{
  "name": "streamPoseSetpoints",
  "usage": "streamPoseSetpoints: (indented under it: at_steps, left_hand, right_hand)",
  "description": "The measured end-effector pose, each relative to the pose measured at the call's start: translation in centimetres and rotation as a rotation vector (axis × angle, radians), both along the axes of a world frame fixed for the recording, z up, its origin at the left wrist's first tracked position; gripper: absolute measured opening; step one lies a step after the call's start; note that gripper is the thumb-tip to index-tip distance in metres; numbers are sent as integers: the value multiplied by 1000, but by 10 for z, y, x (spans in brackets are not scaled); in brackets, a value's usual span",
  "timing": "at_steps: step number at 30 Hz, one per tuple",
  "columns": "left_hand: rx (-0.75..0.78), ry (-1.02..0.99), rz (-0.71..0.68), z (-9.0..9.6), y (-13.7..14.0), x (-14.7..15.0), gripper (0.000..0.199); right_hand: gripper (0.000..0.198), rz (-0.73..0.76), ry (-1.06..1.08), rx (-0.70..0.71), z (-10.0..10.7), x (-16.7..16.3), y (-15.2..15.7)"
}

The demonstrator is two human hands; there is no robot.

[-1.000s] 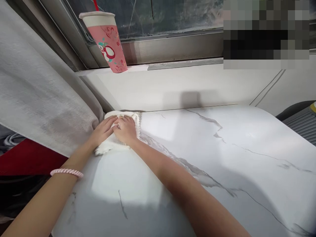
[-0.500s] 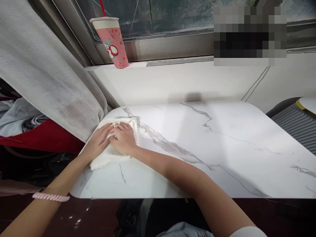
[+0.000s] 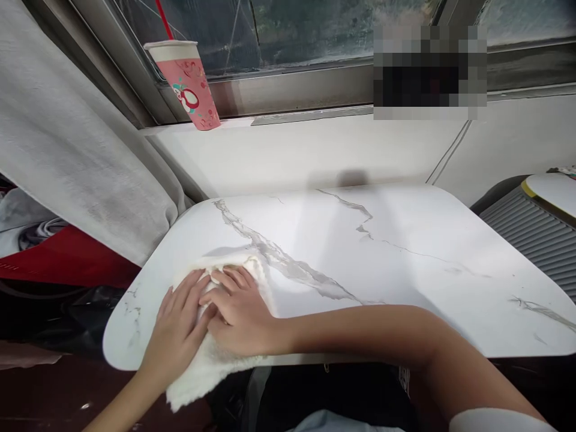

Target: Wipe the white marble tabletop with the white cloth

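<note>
A fluffy white cloth (image 3: 198,378) lies on the left part of a white marble-patterned table (image 3: 396,264), and its lower corner hangs over the front edge. My left hand (image 3: 177,327) presses flat on it, fingers stretched out and pointing away from me. Beside it, my right hand (image 3: 240,315) also rests on the cloth, palm down with its fingers spread and slightly bent. The two hands touch at the thumbs. Part of the cloth is hidden beneath both palms.
A pink paper cup (image 3: 191,90) with a red straw stands on the window ledge (image 3: 270,120). A grey curtain (image 3: 90,132) hangs along the left side. At the right is a ribbed grey seat (image 3: 535,234). Red fabric (image 3: 72,258) lies left of the table.
Both hands and the cloth have slid toward me, from the back left of the table to its front edge. A cloth corner now hangs past that edge. The view has shifted slightly.
</note>
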State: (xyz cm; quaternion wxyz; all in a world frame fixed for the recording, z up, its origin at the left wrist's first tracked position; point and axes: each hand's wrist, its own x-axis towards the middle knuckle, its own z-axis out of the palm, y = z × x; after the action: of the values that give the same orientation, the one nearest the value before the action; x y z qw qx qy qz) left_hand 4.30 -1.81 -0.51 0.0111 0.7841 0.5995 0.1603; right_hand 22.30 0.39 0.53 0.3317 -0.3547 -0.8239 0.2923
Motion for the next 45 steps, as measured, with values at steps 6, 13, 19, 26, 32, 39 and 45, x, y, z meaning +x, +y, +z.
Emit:
streamPoseSetpoints:
  at_steps: [6,13,19,26,32,39,45]
  left_hand:
    - [-37,17,-6,1,8,44,47]
    - [-24,-3,-40,6,89,90,47]
    - [-36,-32,-126,9,181,133,43]
    - [-18,-86,-121,10,247,172,37]
    - [0,-130,-129,8,245,171,36]
    - [17,-154,-94,6,198,179,39]
    - [-8,-130,-92,7,120,192,43]
  right_hand:
    - [24,1,-1,-14,0,39,9]
    - [20,-147,-35,82,-7,67,77]
    - [34,-303,-159,190,-11,100,150]
    - [41,-427,-195,124,-9,127,207]
    - [45,-386,-309,130,-7,129,201]
    - [43,-312,-342,167,-8,141,166]
    - [44,-301,-397,258,-12,159,91]
